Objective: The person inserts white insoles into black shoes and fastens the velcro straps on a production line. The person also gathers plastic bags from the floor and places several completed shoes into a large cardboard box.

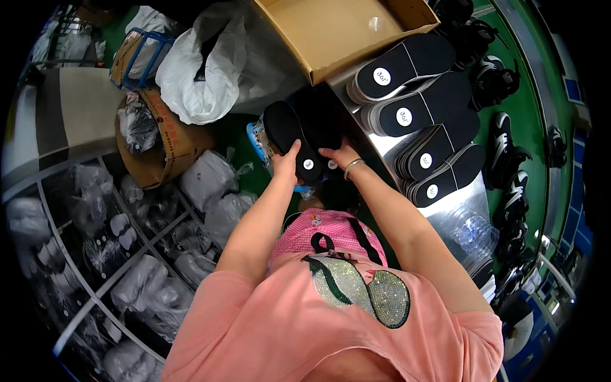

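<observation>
Low in front of me are black insoles point(282, 124) with round white stickers at their heel ends. My left hand point(286, 164) is closed on the left side of them, thumb on top. From the right, my right hand point(342, 156) grips the darker insoles beside them, its thumb near the heel. Its lower fingers are hidden. Underneath, the edge of a blue container point(257, 141) shows, mostly covered. On the metal table point(455, 213) to the right lie several banded stacks of black insoles point(440, 167) with the same white stickers.
An open cardboard box point(356, 32) stands at the table's far end. White plastic bags point(202, 76) and a torn carton point(168, 137) are at the left. Nearer, a metal rack point(124, 264) holds plastic-wrapped bundles. Black-and-white shoes point(501, 140) line a green surface beyond the table.
</observation>
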`<state>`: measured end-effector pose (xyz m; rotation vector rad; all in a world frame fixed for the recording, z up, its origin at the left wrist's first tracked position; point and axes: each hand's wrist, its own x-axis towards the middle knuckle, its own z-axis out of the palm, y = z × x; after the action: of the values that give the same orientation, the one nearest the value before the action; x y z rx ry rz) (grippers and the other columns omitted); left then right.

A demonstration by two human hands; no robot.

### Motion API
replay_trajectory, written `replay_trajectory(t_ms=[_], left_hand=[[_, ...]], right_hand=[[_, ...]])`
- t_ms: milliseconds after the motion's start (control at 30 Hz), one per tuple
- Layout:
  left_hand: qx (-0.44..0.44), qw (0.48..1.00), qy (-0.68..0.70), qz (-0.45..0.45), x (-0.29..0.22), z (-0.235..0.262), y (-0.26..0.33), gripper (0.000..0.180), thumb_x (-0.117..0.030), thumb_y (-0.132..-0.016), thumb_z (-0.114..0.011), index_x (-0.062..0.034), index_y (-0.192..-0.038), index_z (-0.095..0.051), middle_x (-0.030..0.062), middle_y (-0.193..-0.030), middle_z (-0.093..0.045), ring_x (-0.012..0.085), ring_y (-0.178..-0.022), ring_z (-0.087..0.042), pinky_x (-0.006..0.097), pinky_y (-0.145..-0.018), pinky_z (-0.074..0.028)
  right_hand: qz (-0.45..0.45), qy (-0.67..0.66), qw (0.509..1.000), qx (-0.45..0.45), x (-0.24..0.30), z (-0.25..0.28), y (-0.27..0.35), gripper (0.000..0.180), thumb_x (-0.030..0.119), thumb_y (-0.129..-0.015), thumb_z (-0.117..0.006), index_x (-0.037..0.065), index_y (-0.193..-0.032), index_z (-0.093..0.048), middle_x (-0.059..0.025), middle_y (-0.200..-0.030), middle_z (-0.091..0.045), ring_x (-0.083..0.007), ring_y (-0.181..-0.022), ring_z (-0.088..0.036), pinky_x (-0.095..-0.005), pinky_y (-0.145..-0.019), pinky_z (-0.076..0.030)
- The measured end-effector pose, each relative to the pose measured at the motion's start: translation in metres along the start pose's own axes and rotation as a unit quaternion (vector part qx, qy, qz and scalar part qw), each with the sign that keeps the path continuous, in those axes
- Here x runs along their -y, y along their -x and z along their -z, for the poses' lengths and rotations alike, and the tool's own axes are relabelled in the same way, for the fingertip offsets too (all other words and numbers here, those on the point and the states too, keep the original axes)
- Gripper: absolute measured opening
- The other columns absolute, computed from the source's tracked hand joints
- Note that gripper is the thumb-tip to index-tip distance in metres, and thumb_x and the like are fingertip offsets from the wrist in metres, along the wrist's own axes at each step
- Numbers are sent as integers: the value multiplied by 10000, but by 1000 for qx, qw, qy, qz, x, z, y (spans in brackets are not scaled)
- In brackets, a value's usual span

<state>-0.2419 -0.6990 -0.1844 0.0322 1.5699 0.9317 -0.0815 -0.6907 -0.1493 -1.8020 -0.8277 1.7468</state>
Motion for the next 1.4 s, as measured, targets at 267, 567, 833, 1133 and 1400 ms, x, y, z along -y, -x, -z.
replay_trajectory(t_ms=[267,567,833,1133,1400], left_hand=[[276,950,109,98,-29,43,60,454,-304,-842,-519,-36,-1191,-407,69,-1156,-497,224,-1067,-463,376,-940,-340],[539,817,-156,-134,-108,-2,181,649,-292,-800,-565,-1,-1285,-246,124,-1249,-380,256,-1135,-390,386,-963,-298],[730,631,-264,-10,-41,-202,347,537,-175,-822,-508,-10,-1271,-263,124,-1184,-440,235,-1050,-471,356,-893,-381],[701,522,-476,99,249,-295,498,606,-187,-761,-639,16,-1210,-288,150,-996,-534,181,-836,-567,297,-710,-484],[693,477,-524,133,395,-333,549,613,-167,-756,-644,30,-1189,-257,173,-965,-521,204,-803,-567,317,-673,-502]], right_hand=[[93,203,975,15,36,-14,80,498,218,-591,-695,-20,-981,-496,-219,-888,-570,-340,-806,-566,-376,-701,-460],[340,124,928,-85,84,110,279,581,157,-656,-686,37,-1154,-411,-170,-1009,-536,-309,-924,-530,-347,-774,-431],[292,-357,766,-447,-15,217,427,446,144,-748,-607,8,-1142,-447,-52,-973,-556,-133,-848,-534,-251,-738,-443],[323,-517,526,-592,-216,301,539,317,111,-812,-523,-18,-1097,-476,-95,-999,-573,-186,-837,-591,-294,-731,-493],[275,-503,465,-674,-284,353,564,432,141,-777,-612,-27,-1142,-453,-79,-1065,-541,-162,-938,-530,-270,-819,-415]])
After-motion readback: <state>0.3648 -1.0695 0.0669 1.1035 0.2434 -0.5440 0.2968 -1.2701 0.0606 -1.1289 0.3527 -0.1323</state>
